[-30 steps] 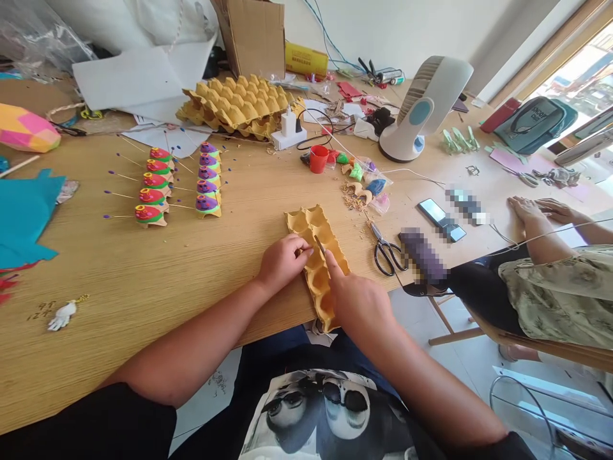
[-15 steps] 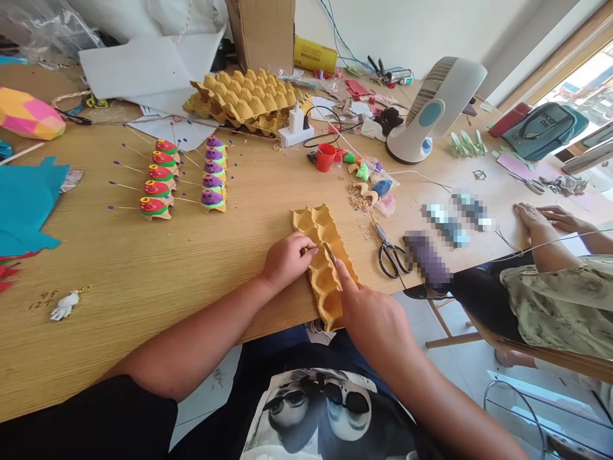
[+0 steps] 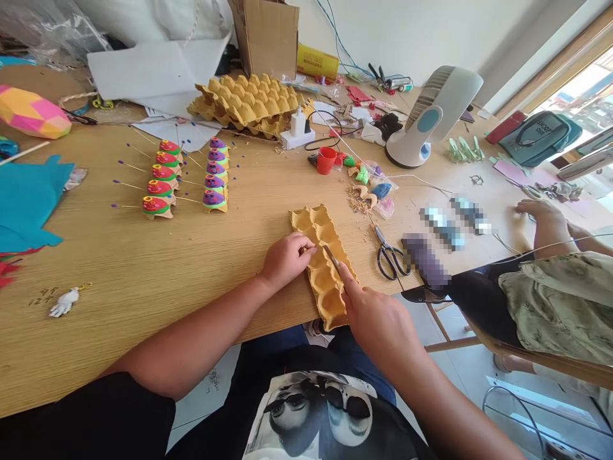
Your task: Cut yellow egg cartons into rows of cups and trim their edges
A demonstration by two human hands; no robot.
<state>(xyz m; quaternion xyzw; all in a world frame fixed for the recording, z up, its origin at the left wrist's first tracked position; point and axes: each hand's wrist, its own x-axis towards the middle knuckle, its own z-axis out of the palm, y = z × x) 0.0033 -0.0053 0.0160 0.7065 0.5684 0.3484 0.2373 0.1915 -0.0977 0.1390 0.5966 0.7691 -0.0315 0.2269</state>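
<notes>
A strip of yellow egg carton (image 3: 313, 233) lies near the front edge of the wooden table (image 3: 143, 268), its near end hanging over the edge. My left hand (image 3: 286, 258) presses on the strip's left side with curled fingers. My right hand (image 3: 376, 317) grips a small knife (image 3: 331, 255), forefinger stretched along it, with the blade set into the middle of the carton.
Black-handled scissors (image 3: 390, 255) lie right of the carton. Two rows of painted carton figures (image 3: 163, 182) stand at the left, a stack of egg trays (image 3: 244, 105) and a white fan (image 3: 433, 115) behind. Another person's hand (image 3: 539, 214) rests at the right edge.
My right hand has drawn back toward me with the knife along the carton. The other person's hands at the right have shifted. The view has dropped slightly.
</notes>
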